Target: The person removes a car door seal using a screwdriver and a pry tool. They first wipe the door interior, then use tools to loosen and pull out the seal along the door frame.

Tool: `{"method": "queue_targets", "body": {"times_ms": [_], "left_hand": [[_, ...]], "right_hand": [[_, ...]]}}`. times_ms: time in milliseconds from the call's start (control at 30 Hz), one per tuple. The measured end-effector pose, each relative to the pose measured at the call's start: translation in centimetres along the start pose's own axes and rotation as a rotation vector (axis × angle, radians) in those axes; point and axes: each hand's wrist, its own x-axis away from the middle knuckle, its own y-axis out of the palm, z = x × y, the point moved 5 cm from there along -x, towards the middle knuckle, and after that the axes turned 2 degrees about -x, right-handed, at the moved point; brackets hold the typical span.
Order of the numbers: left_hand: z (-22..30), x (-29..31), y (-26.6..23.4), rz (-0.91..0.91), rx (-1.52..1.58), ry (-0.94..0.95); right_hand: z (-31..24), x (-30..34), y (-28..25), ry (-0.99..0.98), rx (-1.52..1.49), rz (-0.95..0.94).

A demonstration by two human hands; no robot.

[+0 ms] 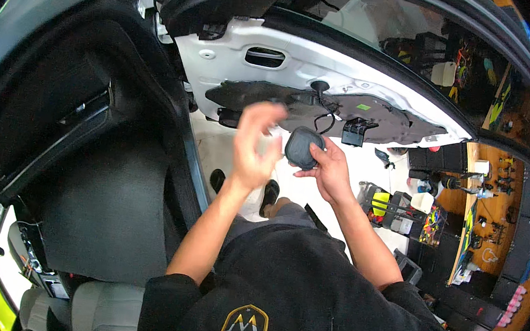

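Note:
My right hand (pixel 330 169) grips a dark grey, rounded-square piece (pixel 302 146) with a raised rim; its exact kind I cannot make out. The thumb lies on its face, and the fingers go behind it. Just left of the piece, my left hand (pixel 255 148) is raised and blurred by motion, its thumb apart from the curved fingers, with nothing visible in it. Beyond both hands is a car door (pixel 226 47) with its white inner metal bare. A black cable (pixel 331 115) hangs from a dark sheet (pixel 253 95) on the door, close to the held piece.
On the left is the car's dark interior, with a grey seat (pixel 111 308) at the bottom. A black bracket-like part (pixel 355 131) hangs at the door's lower edge. To the right stand a tool caddy (pixel 397 210) and a wooden bench (pixel 488 210) with tools.

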Motion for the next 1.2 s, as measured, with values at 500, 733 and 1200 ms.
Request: {"method": "queue_targets", "body": {"times_ms": [500,733,1200], "left_hand": [[-10.7,-2.0,5.7,0.193,-0.706,0.138],[-13.2,-2.0,5.8,0.415,-0.730,0.410],[-14.5,-2.2,5.1,0.494,-0.716,0.558]], "right_hand": [[25.9,4.8,-22.5,0.703,0.379,-0.147],[35.7,-2.6,-29.9,0.636,0.483,-0.116],[39.3,-8.9,-31.6,0.655,0.544,-0.032]]}}
